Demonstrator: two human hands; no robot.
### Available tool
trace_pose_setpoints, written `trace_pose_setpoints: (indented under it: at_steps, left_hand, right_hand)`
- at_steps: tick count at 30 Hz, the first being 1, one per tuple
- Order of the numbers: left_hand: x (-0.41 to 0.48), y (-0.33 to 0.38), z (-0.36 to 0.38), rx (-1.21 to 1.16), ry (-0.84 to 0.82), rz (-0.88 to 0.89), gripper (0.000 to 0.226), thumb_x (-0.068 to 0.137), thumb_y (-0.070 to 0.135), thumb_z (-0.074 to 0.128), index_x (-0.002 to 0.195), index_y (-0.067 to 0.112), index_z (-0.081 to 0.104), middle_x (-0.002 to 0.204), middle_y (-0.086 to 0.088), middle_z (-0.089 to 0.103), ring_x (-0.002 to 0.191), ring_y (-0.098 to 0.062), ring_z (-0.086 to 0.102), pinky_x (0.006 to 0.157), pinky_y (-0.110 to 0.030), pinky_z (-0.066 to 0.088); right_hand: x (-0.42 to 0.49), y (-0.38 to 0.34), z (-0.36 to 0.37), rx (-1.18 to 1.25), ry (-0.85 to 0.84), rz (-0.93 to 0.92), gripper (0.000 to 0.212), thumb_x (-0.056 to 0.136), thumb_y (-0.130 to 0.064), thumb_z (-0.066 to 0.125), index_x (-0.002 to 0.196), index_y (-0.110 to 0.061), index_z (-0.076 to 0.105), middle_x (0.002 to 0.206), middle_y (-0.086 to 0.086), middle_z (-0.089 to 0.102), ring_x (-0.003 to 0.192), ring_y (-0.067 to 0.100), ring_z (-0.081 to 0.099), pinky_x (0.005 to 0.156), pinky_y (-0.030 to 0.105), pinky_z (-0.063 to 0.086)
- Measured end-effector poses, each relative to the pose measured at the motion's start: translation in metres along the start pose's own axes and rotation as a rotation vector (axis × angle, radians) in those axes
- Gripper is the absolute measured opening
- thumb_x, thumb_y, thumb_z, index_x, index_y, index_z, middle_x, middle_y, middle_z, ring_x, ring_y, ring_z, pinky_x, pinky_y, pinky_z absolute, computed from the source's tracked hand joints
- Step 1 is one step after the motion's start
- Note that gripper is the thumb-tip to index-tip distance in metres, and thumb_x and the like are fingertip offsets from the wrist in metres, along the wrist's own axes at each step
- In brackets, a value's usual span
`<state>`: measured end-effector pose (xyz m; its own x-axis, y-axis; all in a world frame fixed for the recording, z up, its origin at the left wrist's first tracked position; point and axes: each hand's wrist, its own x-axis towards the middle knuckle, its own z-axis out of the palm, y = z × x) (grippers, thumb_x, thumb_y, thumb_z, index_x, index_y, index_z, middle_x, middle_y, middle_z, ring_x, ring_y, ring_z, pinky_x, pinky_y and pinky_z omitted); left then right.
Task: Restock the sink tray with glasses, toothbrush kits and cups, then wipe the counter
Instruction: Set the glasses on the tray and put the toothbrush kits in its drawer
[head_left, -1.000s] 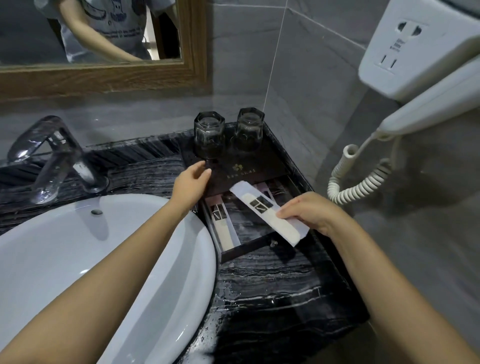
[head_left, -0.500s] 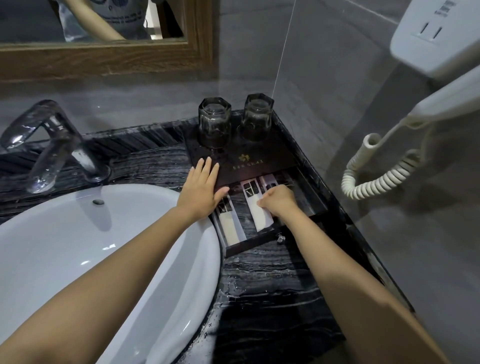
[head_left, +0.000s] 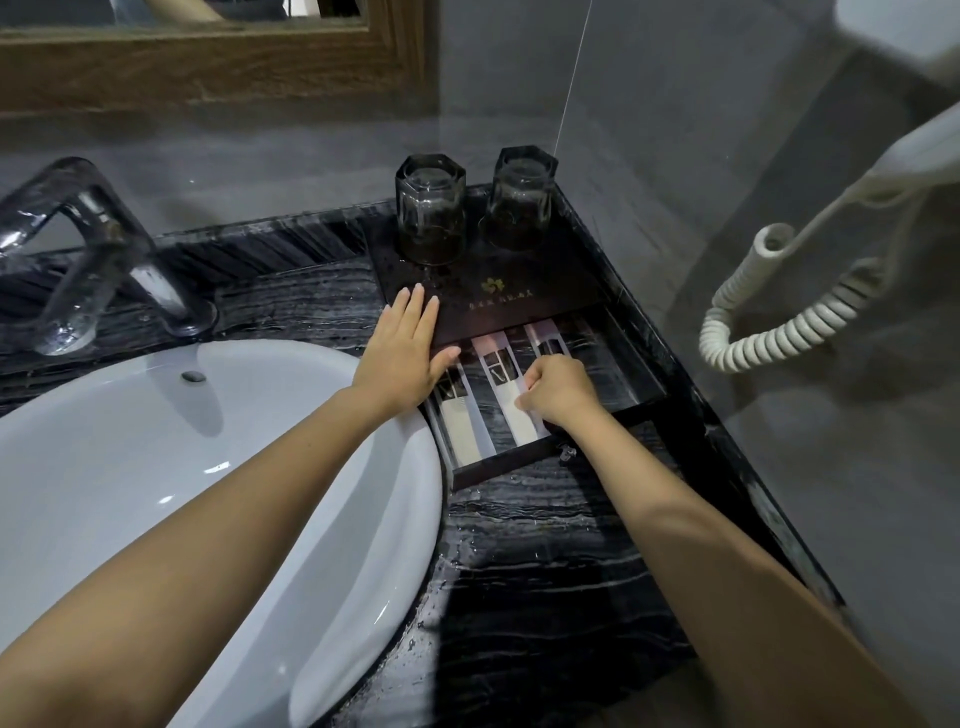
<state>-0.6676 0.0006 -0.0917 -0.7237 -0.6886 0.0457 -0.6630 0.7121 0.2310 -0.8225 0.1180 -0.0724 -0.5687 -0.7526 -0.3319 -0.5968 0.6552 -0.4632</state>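
- Dark tray (head_left: 641, 364), frame centre: you're on the toothbrush kits; your right hand (head_left: 558, 389) pinches the middle kit (head_left: 506, 387).
- Left hand (head_left: 402, 358) rests flat, holding nothing.
- Next: release, square it up.

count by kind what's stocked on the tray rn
Clear faceted drinking glasses: 2
White paper-wrapped toothbrush kits: 3
Cups: 0 in view
Total: 5
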Motion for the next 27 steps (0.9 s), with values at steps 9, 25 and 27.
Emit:
trace_pose_setpoints:
  at_steps: [9,25,27]
  left_hand:
    - [0.0,0.001,-0.005,0.012,-0.056,-0.011,0.069,0.096,0.045,0.031,0.148,0.007,0.005,0.158,-0.014,-0.002,0.145,-0.027,-0.007,0.118,-0.038,-0.001]
    - [0.011,0.003,-0.013,0.004,-0.146,-0.015,0.06,0.098,0.041,0.023,0.149,0.015,0.004,0.158,-0.012,-0.005,0.145,-0.026,-0.009,0.116,-0.042,-0.005]
    - [0.011,0.003,-0.012,0.005,-0.145,-0.015,0.059,0.099,0.041,0.023,0.149,0.015,0.005,0.158,-0.012,-0.005,0.145,-0.026,-0.009,0.116,-0.042,-0.005]
  right_hand:
    - [-0.018,0.0,-0.016,-0.025,0.013,-0.053,0.009,0.08,-0.004,0.066,0.082,0.002,0.06,0.112,0.021,0.065,0.09,0.029,0.064,0.086,0.045,0.055]
    - [-0.08,0.05,0.025,0.622,0.341,0.155,0.025,0.079,-0.008,0.071,0.086,-0.008,0.047,0.085,0.005,0.057,0.077,0.017,0.056,0.071,0.024,0.042]
    - [-0.078,0.05,0.027,0.649,0.38,0.145,0.023,0.078,-0.006,0.072,0.084,-0.008,0.05,0.083,0.006,0.059,0.075,0.016,0.056,0.07,0.022,0.042]
